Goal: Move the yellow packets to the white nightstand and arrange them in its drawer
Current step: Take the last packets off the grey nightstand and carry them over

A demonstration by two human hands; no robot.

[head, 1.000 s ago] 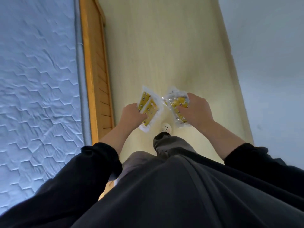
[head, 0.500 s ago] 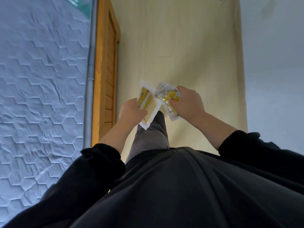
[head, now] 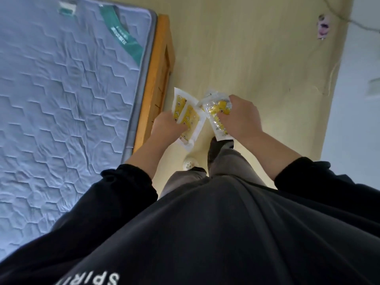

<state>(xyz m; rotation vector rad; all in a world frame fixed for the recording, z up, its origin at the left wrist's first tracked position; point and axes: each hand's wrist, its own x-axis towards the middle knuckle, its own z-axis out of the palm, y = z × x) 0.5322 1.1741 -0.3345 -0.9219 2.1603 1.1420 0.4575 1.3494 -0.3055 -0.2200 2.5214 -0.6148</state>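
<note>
My left hand (head: 167, 125) grips flat yellow packets with white borders (head: 186, 114), fanned upward in front of me. Beside it, my right hand (head: 241, 117) grips a crumpled bunch of clear and yellow packets (head: 217, 112). The two bunches nearly touch in the middle, held at waist height over the pale yellow floor. The white nightstand and its drawer are out of view.
A bed with a quilted grey-blue mattress (head: 67, 95) and an orange wooden frame (head: 158, 79) runs along my left. My legs and feet show below the packets, one in a white shoe (head: 190, 163). A small pink item (head: 323, 26) lies by the pale wall (head: 357, 120) at the right.
The view has swung so the bed's far corner and green label now show. I have stepped forward along the bed. Both hands still hold their packets, close together.
</note>
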